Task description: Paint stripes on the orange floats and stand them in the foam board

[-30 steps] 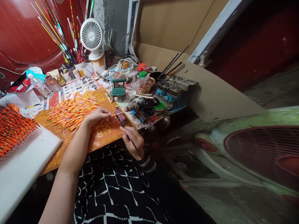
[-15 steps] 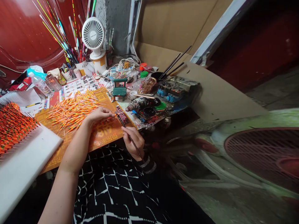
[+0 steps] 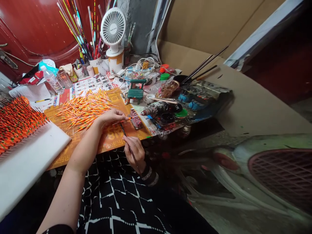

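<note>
1. Head view: the desk [image 3: 153, 129] carries everything, with paint pots and lids crowding its right end, perhaps to keep wet colour off the newspaper [image 3: 83, 86] behind the board.
2. An orange board [image 3: 113, 139] lies along the desk's near edge, probably as a wipeable working surface.
3. At the board's left edge, a white foam slab [image 3: 41, 159] holds rows of floats [image 3: 21, 123] upright by their stems, presumably so that they do not touch a surface.
4. Loose floats lie in a heap [image 3: 85, 109] toward the board's far edge, beyond the left forearm and seemingly within easy reach.
5. A small white fan [image 3: 113, 27] stands at the desk's back edge, facing the seat.
6. The right hand [image 3: 134, 152], just off the board's near edge, grips a thin brush [image 3: 123, 131] like a pen, likely for fine control; its tip is near the left fingers.
7. A notched pink block [image 3: 136, 120] sits by the board's right edge; its notches may cradle thin stems.
8. The left hand [image 3: 109, 117] pinches one orange float [image 3: 128, 119] sideways, its end over the block; whether they touch, I cannot tell.
</note>
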Available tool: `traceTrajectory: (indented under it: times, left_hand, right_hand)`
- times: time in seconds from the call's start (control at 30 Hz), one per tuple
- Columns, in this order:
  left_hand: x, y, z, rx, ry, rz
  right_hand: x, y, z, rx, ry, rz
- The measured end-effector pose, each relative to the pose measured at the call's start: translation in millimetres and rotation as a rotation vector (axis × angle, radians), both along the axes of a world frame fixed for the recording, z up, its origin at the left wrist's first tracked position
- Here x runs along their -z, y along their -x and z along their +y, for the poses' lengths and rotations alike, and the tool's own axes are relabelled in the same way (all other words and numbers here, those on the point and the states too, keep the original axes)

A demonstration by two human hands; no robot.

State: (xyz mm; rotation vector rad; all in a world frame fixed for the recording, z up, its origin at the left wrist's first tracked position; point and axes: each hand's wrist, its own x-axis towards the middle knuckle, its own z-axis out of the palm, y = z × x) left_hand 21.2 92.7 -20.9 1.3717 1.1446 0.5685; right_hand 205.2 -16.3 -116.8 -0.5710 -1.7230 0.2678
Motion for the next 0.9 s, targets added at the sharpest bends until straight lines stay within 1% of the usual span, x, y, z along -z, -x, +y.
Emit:
traceTrajectory:
  times: [0.2,0.43,0.9]
  left_hand:
    - [0.0,0.0,-0.3,-0.008,-0.006,0.018]
    - [-1.7,-1.2,-1.2,-0.018,-0.006,-0.002]
    - [3.0,0.2,0.6,0.004,-0.015,-0.021]
  right_hand:
    - [2.7,1.1,-0.7,0.017,0.036,-0.012]
    - [1.7,2.3,-1.7,0.026,0.046,-0.018]
    - [2.6,4.9,-4.3,0.007,0.048,-0.039]
